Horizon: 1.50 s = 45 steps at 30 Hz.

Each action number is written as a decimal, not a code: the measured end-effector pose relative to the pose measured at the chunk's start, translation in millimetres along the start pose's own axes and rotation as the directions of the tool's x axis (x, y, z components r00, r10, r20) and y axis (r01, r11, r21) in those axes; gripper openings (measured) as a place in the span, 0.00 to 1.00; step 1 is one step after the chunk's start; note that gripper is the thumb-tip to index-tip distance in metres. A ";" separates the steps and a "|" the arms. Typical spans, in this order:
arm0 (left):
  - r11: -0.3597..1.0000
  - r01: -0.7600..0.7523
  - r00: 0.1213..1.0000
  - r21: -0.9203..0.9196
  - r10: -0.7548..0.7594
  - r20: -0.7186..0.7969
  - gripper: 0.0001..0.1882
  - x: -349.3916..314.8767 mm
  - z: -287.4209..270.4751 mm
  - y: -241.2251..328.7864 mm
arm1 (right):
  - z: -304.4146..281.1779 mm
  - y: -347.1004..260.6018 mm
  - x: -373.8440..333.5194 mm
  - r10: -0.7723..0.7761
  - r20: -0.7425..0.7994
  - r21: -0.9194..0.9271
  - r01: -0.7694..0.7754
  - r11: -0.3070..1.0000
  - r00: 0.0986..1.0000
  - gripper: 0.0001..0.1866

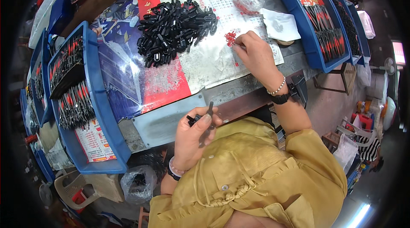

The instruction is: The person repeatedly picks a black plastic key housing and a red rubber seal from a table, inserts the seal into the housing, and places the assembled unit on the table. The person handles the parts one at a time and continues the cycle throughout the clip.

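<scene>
My left hand (188, 136) is closed around several small black plastic pieces (192, 119), with one slim piece standing up between thumb and forefinger. It is just in front of the bench edge, close to my body. Over the sheet, my right hand (257, 55) has thumb and fingers drawn together beside a little heap of tiny red parts (230, 38). Whatever sits between those fingertips is hidden. Left of the red parts spreads a large pile of black plastic pieces (173, 29), some with oval loop-shaped ends.
Blue trays (92, 100) on the left hold rows of black-and-red pieces. Another blue tray (314, 55) with similar rows stands right. A clear plastic bowl (250, 1) with red bits and a white paper (279, 25) lie behind my right hand. A metal plate (171, 121) lines the bench front.
</scene>
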<state>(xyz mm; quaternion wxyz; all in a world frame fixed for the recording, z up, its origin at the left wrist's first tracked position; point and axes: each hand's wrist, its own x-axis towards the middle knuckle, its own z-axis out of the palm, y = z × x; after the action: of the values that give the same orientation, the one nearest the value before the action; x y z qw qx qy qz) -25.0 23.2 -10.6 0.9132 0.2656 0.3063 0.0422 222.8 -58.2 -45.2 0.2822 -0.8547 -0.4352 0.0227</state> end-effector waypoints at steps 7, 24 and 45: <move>0.993 -0.046 0.999 0.105 0.048 -0.009 0.14 -2.9 1.3 4.0 | 9.4 5.6 12.4 -0.065 0.029 -0.019 0.066 0.998 0.997 0.08; 0.961 -0.093 0.996 0.260 0.092 0.015 0.08 0.5 12.6 8.4 | -25.0 -60.8 -41.3 0.048 0.542 0.813 -0.538 0.223 0.839 0.06; 0.895 -0.278 0.949 0.350 0.312 -0.043 0.11 -15.3 12.9 5.4 | -15.4 -91.2 -63.2 -0.084 0.351 0.901 -0.311 0.304 0.933 0.07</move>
<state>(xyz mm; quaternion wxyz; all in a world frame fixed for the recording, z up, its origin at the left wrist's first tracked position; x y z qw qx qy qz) -29.4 18.2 9.0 0.8205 0.4600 0.3092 0.1396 121.3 -71.1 0.5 0.6483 -0.5369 -0.3165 0.4373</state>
